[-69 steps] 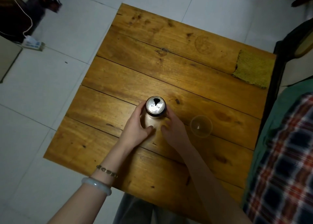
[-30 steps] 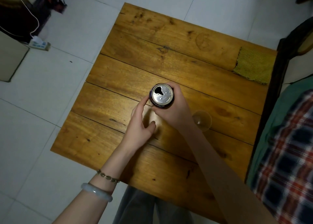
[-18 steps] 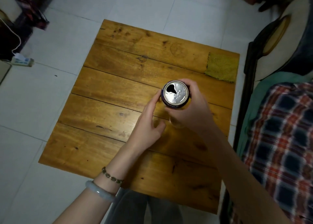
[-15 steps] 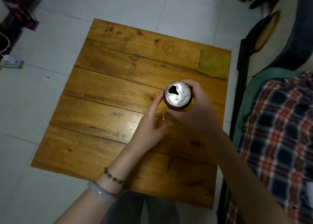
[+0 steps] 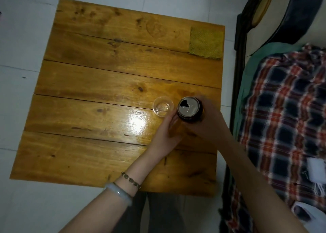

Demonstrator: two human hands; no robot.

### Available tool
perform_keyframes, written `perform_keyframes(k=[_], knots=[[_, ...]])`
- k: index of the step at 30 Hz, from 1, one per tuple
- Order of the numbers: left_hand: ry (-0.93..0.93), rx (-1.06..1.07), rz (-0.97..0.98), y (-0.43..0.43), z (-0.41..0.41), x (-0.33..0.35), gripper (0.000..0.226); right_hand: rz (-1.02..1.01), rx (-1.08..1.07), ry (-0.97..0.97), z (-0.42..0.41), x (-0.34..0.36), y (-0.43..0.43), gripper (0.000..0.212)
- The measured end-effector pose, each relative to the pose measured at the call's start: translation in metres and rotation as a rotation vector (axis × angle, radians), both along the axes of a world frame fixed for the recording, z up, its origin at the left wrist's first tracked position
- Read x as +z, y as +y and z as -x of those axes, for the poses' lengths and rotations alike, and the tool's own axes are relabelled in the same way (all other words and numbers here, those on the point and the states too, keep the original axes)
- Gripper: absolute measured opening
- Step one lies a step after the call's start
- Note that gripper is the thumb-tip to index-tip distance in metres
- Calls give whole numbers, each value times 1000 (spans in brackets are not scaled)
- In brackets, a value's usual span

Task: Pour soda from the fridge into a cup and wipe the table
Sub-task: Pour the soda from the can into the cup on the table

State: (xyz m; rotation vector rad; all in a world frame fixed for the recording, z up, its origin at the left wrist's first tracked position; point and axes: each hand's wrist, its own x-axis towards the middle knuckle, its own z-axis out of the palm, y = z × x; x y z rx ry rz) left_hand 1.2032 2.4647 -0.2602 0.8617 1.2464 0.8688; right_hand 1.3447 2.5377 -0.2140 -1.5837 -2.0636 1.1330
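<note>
A home, most likely a bedroom or living room; a small plank table [image 5: 105,84] stands on pale floor tiles [image 5: 21,38]; just beside its right edge runs a dark wooden bed frame [image 5: 238,59] carrying a green sheet [image 5: 255,59] and a plaid blanket [image 5: 285,112]; a cushion [image 5: 303,10] lies at the head of it; a yellow cloth [image 5: 205,43] sits on the table's far right corner; an opened can [image 5: 188,110] and a clear cup [image 5: 163,106] suggest casual domestic use; lighting is dim.
</note>
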Motion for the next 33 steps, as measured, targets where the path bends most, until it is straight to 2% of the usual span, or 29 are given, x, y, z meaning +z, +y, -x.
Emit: perform_keyframes(k=[3,9,23,33], knots=[[-76,31,108,-2,-1,-13,80,38,11,-44,-2,-17,-4,67],[-226,107,249,0,1,-28,83,74,21,-113,1,-30,-4,68],[-215,83,320,1,4,-40,79,2,59,-270,19,-34,4,64],[-264,116,344,5,-4,-39,72,50,79,-349,20,-34,9,67]])
